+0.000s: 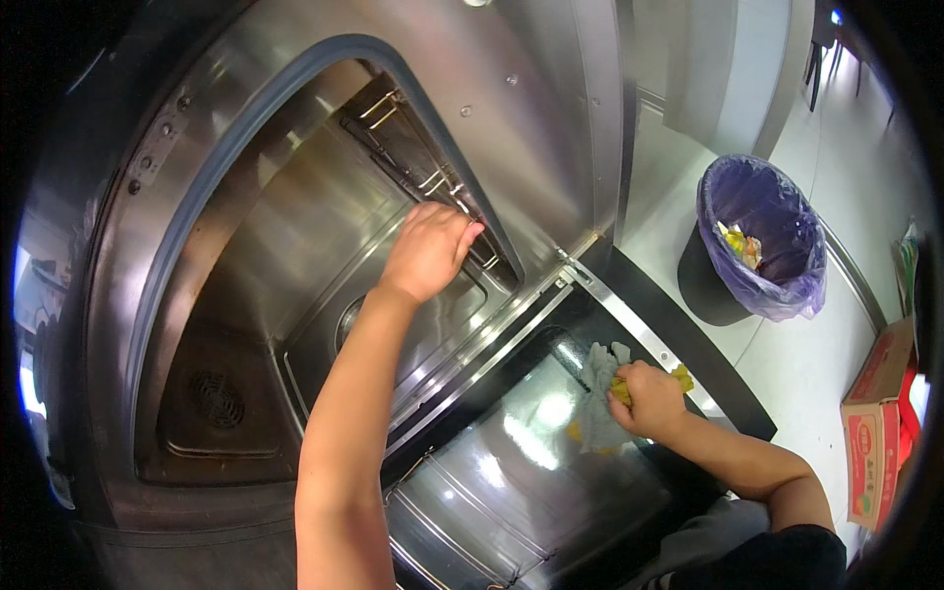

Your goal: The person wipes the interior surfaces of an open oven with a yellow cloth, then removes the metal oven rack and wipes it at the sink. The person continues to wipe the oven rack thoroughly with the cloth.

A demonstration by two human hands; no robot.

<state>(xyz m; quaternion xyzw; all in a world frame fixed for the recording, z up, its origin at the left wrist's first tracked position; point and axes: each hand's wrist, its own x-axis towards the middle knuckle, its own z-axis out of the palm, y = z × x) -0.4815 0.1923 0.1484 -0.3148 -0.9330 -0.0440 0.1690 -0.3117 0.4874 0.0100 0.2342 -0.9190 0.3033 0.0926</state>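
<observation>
An oven stands with its steel cavity (332, 184) exposed and its glass door (546, 472) folded down. Inside the cavity, my left hand (431, 251) reaches to the wire side rack (435, 181); its fingers are bent and mostly hidden, so whether they hold the rack cannot be told. On the lowered door, my right hand (649, 398) is closed on a bunched yellow cloth (680, 379). A grey cloth (601, 413) lies against the glass beside and partly under that hand. More yellow shows at the grey cloth's lower edge.
A black bin (708, 284) with a purple liner, holding some waste, stands on the pale floor at the right. Beyond it is a printed cardboard box (870, 442). A wire rack (472, 516) shows at the door's near part. Chair legs (815, 70) are visible far off.
</observation>
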